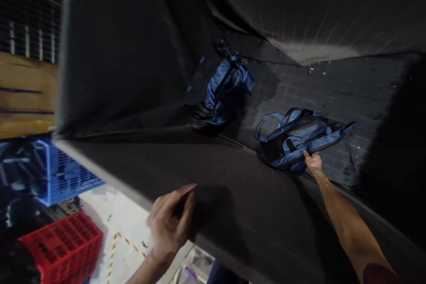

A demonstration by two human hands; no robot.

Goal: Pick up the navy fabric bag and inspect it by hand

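My right hand (313, 162) is stretched far out into the big black fabric bin (140, 75), fingers closed around the near edge of a flat blue bag (297, 140) that lies on the bin's floor. The grip is tight, with the knuckles curled over the strap or hem; I cannot tell which of the two it is. My left hand (171, 222) sits much nearer to me, resting against the bin's dark near wall (233, 204) with the fingers bent and bunched, half closed, holding nothing that I can see.

I count two blue bags: the flat one in my right hand, with its looped straps spread out, and a second, bundled blue bag (226, 91) farther in, near the bin's back corner, well apart from the first.

Outside the bin, low on my left, there are two plastic crates: a red crate (63, 242) on the pale floor and a blue crate (66, 173) just behind it.
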